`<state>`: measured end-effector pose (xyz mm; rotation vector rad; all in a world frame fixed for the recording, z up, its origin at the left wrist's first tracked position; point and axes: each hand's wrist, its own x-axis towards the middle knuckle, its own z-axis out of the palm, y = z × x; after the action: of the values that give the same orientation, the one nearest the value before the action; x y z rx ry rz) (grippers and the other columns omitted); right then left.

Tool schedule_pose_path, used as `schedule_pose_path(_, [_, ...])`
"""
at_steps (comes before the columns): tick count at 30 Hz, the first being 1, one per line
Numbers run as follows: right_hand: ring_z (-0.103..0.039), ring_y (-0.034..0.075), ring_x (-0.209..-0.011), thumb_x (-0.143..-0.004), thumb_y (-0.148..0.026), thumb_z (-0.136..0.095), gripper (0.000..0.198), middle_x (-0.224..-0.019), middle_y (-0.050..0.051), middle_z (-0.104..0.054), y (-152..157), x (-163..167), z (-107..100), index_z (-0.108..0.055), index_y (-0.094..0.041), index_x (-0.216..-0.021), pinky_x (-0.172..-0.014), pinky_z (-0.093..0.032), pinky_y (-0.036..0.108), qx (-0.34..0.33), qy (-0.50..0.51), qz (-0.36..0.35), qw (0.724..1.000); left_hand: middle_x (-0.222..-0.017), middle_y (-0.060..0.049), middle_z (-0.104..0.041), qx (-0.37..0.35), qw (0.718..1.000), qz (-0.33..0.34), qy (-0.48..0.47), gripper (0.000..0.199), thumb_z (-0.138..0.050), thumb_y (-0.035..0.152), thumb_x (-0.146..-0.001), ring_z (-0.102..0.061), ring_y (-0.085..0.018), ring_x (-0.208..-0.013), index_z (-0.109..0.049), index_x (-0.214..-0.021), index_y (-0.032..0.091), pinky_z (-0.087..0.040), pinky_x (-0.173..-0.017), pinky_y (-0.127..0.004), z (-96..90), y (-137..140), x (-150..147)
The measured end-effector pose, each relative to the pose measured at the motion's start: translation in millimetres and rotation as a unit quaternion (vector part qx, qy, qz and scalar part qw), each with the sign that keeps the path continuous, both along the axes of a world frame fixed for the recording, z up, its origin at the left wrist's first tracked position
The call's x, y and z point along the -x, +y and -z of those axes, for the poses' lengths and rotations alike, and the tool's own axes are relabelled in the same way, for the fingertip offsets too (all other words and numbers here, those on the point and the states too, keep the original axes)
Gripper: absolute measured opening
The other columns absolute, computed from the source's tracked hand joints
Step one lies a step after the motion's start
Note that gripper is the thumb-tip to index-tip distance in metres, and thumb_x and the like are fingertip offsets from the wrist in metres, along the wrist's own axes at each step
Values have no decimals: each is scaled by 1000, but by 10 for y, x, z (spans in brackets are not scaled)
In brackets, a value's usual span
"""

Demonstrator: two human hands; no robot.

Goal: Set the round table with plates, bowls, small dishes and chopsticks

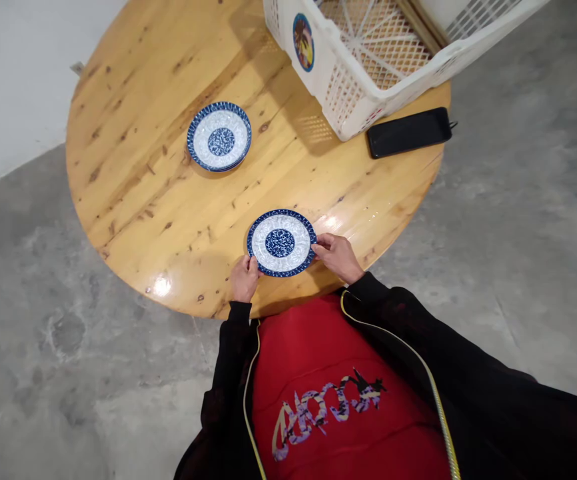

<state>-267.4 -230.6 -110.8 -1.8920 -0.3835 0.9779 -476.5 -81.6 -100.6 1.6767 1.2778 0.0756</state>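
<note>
Close to the table's near edge is a round blue-and-white patterned plate (281, 243), its face turned up. My left hand (245, 277) grips its rim at the lower left, thumb on top. On the opposite side my right hand (337, 256) pinches the right rim between thumb and fingers. Whether the plate touches the wood cannot be made out. Farther back and to the left sits a small stack of matching plates (219, 137); the lower rims peek out beneath the top one.
The round wooden table (133, 173) has a curved edge just before my body. A white plastic basket (328, 87) with wooden sticks (424, 27) inside stands at the back right. A black phone (409, 133) lies beside it near the right edge. Concrete floor surrounds the table.
</note>
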Motion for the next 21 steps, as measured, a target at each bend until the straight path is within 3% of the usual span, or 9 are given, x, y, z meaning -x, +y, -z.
schedule_pose_path(21, [-66,20,-66,-76,-31,-70,15,-74,3,-70,-36,28,-46,-69,-16,-81,-65,-58,33,-2,14,17,1000,-57,1,-64,-30,999,44,4,35,-48,26,-101,-64,-18,-62,-41,-66,25,-43,-68,-28,-50,24,1])
